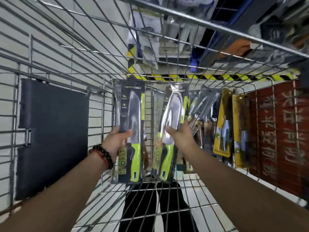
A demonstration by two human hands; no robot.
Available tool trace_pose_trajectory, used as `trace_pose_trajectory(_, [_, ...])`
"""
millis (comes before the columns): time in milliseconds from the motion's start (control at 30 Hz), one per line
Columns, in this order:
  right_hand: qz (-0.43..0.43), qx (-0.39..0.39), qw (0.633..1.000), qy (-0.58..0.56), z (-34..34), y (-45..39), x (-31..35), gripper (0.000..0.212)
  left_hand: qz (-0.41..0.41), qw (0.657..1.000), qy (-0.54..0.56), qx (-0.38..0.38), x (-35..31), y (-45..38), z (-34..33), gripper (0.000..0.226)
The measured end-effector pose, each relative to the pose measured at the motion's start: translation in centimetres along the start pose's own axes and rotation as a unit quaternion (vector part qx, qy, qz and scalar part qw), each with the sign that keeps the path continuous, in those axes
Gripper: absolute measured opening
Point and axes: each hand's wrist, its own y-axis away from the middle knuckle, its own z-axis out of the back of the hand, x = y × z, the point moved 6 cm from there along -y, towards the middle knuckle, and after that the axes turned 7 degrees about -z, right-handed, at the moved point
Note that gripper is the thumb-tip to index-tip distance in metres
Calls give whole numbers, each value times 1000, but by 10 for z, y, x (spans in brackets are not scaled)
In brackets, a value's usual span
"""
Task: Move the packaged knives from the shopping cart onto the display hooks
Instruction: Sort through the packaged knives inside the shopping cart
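- Store aisle seen through wire shopping cart [217,195]; pale tiled floor below, yellow-black hazard tape [200,77] past far cart wall.
- Left hand [117,141] clenched around left knife pack [132,131] at mid-height, thumb over clear blister front, fingers behind card; beaded bracelet [103,156] on wrist.
- Left knife pack upright, green handle below the grip, blade and black header card above the grip.
- Right hand [180,136] grasping right knife pack [170,131] at mid-height, fingers wrapped round its right edge.
- Right knife pack tilted slightly, green handle below the grip, shiny blister with blade above it; hang hole at top blurred.
- Two held packs side by side, apart, narrow gap between them.
- Right of right-hand grip: more packaged knives [204,114] bunched against far cart wall, just beside the held pack; yellow-carded packs [224,123] further right.
- Far right of grip: red panel [284,131] with pale characters outside cart.
- Left of left-hand grip: dark flap panel [51,131] on cart side.
- Above both grips, beyond cart rim: hanging packaged goods [143,47], motion-blurred, display hooks not legible.
- Below grips, through cart floor: dark trousers [150,206].
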Motion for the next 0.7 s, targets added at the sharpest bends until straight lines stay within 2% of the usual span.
trace_pose_trajectory(33, [-5, 22, 999, -40, 1, 2, 0, 53, 0, 1000, -4, 3, -1, 2, -7, 18])
trace_pose_trajectory(67, [-12, 42, 997, -64, 1, 8, 1, 58, 1, 1000, -13, 1, 0, 3, -13, 18])
trace_pose_trajectory(100, [-18, 58, 994, -87, 0, 9, 0, 62, 2, 1000, -20, -8, 4, -1, -17, 29])
trace_pose_trajectory(167, [-30, 83, 990, -110, -2, 15, -1, 68, 1, 1000, -16, 1, 13, -8, -29, 68])
trace_pose_trajectory(233, [-8, 87, 990, -110, -4, 20, 5, 46, 0, 1000, -2, 24, 14, -11, -44, 99])
trace_pose_trajectory(267, [8, 88, 990, -108, -5, 24, 10, 40, 3, 999, 4, 34, 7, -4, -56, 102])
trace_pose_trajectory(300, [16, 72, 992, -104, -5, 26, 13, 46, 8, 999, 16, 36, 5, -2, -64, 98])
trace_pose_trajectory(367, [33, 53, 992, -113, -2, 28, 21, 72, 29, 999, 22, 20, 6, -1, -70, 88])
trace_pose_trajectory(400, [37, 42, 992, -114, -1, 31, 25, 77, 43, 999, 20, 27, 7, -1, -72, 86])
trace_pose_trajectory(500, [45, 58, 988, -135, -2, 35, 31, 63, 65, 994, 46, 77, 5, 2, -84, 78])
trace_pose_trajectory(567, [44, 75, 989, -117, -6, 39, 33, 54, 47, 995, 40, 82, 3, 4, -89, 78])
trace_pose_trajectory(700, [39, 70, 994, -76, -15, 42, 31, 70, -22, 996, -10, 89, 2, -3, -95, 125])
